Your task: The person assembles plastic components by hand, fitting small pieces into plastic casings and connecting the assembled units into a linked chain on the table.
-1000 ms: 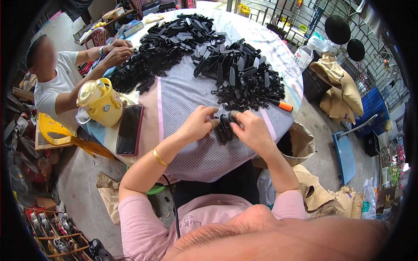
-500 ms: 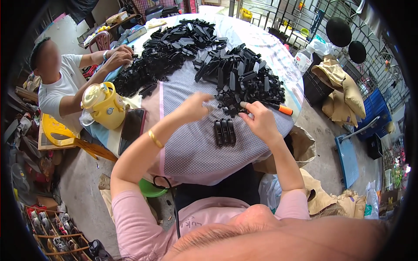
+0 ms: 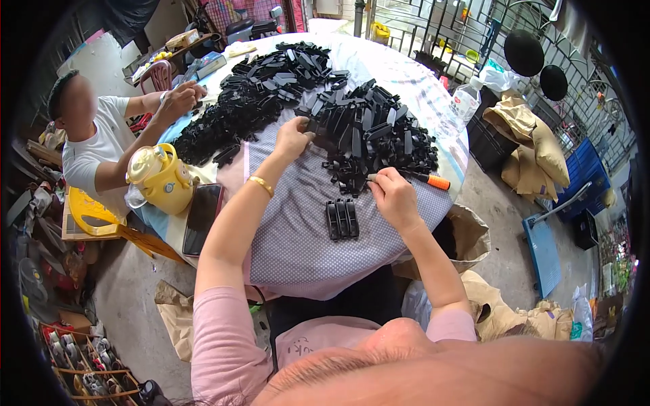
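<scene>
My left hand [image 3: 292,140], with a gold bangle at the wrist, reaches to the left edge of a pile of long black plastic pieces [image 3: 369,122]. Its fingers close on a black plastic piece at that edge. At the pile's near side my right hand [image 3: 396,199] is pinched, thumb against forefinger; whatever it may hold is too small to make out. Between the hands and closer to me, several black plastic parts [image 3: 342,219] stand side by side in a neat row on the dotted cloth. A tool with an orange handle [image 3: 439,182] lies beside the pile, partly under the pieces.
Another heap of black pieces [image 3: 254,91] spreads over the far left of the round table. A co-worker [image 3: 95,135] sits at the left, both hands raised over the table edge. Nearby are a yellow jug [image 3: 166,183] and a dark phone or tablet [image 3: 203,220]. Below right stands an open paper sack [image 3: 474,237].
My left hand has moved away from me and to the left, onto the pile's edge. The right hand has dropped slightly nearer. The co-worker's hands have lifted a little.
</scene>
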Motion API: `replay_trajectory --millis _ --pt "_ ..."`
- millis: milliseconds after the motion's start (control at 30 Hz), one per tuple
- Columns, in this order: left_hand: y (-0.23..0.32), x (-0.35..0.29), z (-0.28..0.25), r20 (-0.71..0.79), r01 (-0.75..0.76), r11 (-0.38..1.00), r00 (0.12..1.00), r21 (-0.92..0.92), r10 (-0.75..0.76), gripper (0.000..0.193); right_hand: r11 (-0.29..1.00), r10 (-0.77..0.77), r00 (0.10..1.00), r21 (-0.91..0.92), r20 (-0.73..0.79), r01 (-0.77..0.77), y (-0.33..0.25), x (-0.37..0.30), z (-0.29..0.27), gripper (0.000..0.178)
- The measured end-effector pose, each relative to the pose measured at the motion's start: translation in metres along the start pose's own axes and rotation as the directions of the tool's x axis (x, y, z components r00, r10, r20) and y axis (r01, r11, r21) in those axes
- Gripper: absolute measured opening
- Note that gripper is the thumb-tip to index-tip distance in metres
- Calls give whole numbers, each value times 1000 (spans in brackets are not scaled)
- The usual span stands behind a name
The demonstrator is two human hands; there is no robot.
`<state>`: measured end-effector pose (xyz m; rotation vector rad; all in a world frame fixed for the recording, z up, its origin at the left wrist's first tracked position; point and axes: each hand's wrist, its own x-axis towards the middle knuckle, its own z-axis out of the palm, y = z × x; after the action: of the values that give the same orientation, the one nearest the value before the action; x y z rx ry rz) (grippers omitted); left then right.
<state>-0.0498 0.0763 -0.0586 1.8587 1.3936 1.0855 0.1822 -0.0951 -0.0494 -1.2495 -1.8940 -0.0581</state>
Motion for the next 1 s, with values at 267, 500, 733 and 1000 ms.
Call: replay_trajectory --millis 267,500,733,1000 --pt "45 -66 -29 405 432 475 899 -766 -166 36 900 175 985 407 -4 -158 3 0 -1 11" --pt "60 -99 -29 499 483 493 859 -723 -110 32 636 280 938 692 204 -340 -16 24 -6 19" --pt "65 -114 -29 521 436 463 851 -771 66 42 627 144 960 728 240 -277 -36 45 9 27" --pt "63 -118 -27 599 471 511 793 -719 112 32 698 133 987 699 89 -156 -44 40 13 18"
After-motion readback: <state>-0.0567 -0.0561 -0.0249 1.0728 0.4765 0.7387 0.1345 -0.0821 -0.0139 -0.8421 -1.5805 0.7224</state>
